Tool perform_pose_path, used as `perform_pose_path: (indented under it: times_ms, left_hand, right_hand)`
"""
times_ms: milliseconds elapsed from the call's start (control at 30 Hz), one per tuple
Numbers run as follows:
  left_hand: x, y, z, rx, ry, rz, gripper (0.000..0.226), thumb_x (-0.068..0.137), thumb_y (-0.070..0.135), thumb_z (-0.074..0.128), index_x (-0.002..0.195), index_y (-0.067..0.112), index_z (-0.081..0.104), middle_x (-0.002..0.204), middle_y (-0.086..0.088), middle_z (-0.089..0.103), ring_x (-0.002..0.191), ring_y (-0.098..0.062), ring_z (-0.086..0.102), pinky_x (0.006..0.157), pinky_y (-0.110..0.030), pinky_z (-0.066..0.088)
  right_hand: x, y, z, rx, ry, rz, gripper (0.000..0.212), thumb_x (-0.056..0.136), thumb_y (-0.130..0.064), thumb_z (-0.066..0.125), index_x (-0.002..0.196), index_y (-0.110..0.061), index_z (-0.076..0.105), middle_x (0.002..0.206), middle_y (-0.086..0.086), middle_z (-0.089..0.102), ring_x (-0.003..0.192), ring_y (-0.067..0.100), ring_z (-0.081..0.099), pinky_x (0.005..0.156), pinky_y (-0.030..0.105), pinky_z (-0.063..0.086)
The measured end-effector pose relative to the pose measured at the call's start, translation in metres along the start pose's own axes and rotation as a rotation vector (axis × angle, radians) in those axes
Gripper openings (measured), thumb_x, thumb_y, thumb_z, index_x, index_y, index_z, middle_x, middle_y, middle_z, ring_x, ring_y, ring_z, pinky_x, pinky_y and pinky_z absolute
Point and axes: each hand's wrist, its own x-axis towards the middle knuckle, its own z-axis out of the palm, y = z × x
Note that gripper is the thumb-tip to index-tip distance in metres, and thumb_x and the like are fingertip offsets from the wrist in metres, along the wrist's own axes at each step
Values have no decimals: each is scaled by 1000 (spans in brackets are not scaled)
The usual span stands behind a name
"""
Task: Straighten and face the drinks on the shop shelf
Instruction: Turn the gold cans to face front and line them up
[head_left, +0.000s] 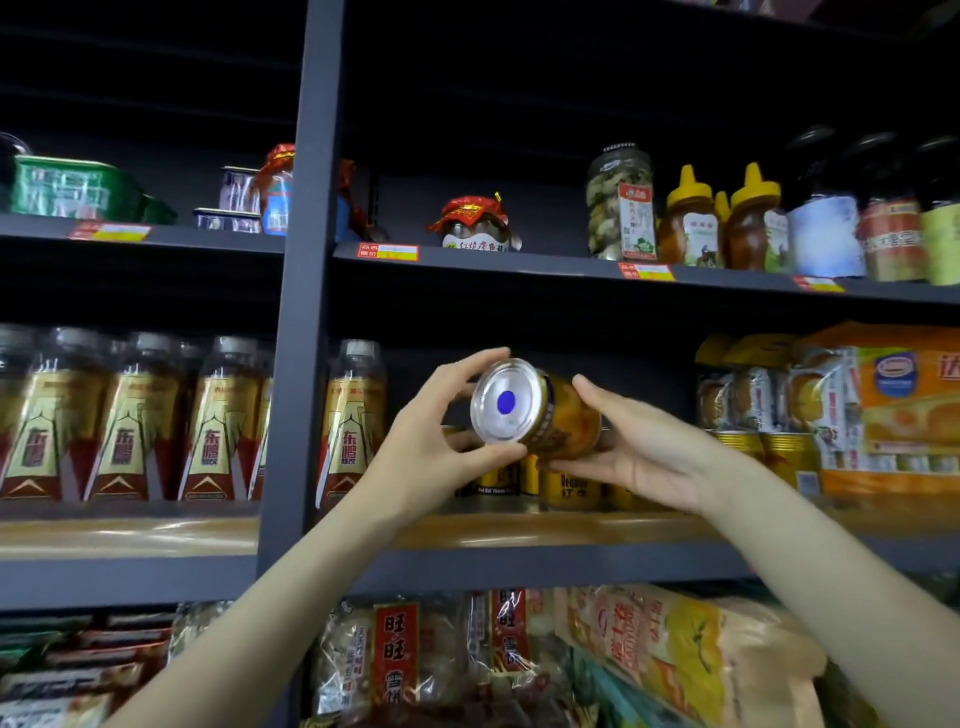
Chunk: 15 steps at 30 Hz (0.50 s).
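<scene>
1. Fingers (470, 364) of the left hand (426, 441) are curled round the silver end of a gold can (540, 410), thumb below and fingertips above; the right hand (639, 447) cradles the can's body from underneath, its thumb laid along the top side.
2. That can is held tipped on its side, in the air in front of the middle shelf (519, 530), its silver end with a blue dot turned toward the camera.
3. Open room is seen above the can up to the underside of the upper shelf (519, 265); to the left stands a dark upright post (296, 312), with one tall bottle (353, 415) just right of it.
4. More gold cans (566, 488) stand on the middle shelf behind the hands, largely hidden by them; their labels are only partly readable.
5. Orange cake packs (883, 410) close the space to the right and are cut off by the frame edge.
6. Both forearms are raised from below, converging on the can.
</scene>
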Motion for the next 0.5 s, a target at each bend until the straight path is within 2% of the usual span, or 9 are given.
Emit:
perform_pose_path:
  times_ms: [100, 200, 300, 367, 433, 500]
  left_hand:
    - [3, 4, 0, -49, -4, 29, 76, 75, 6, 73, 130, 40, 33, 128, 20, 47, 117, 8, 46, 84, -11, 46]
    - [0, 2, 0, -145, 3, -136, 67, 78, 15, 71, 127, 41, 35, 127, 13, 52, 109, 2, 57, 81, -13, 50]
    - [-4, 2, 1, -573, -63, -366, 61, 73, 20, 69, 126, 31, 42, 119, -4, 61, 102, -15, 66, 82, -23, 55]
    - [-4, 2, 2, -753, -23, -448, 54, 72, 21, 66, 123, 24, 48, 112, -9, 64, 97, -24, 68, 78, -28, 57]
    - [-3, 0, 4, -785, 36, -484, 52, 72, 22, 66, 121, 19, 52, 112, -12, 64, 94, -29, 69, 76, -31, 58]
    - [-3, -1, 3, -695, 80, -427, 51, 71, 19, 68, 121, 21, 53, 115, -8, 62, 94, -24, 69, 75, -32, 58]
  right_hand:
    - [3, 9, 3, 210, -32, 11, 51, 73, -29, 67, 117, -7, 55, 117, 28, 60, 102, 40, 64, 73, 43, 59]
    - [6, 11, 2, 252, 18, -132, 51, 74, -23, 67, 119, -3, 55, 121, 25, 59, 104, 36, 64, 73, 41, 60]
    - [8, 11, 3, 155, 86, -322, 57, 68, -16, 69, 121, -2, 54, 118, 18, 63, 103, 27, 66, 75, 35, 59]
    - [7, 12, 4, 46, 89, -409, 54, 63, -15, 71, 114, -8, 55, 112, 10, 66, 103, 22, 65, 78, 30, 58]
    - [3, 12, 5, -66, 61, -450, 50, 62, -14, 72, 109, -13, 54, 111, 5, 65, 103, 17, 65, 77, 27, 56]
    - [1, 10, 3, -167, 39, -424, 48, 65, -14, 72, 109, -15, 54, 113, 4, 64, 101, 14, 65, 78, 28, 56]
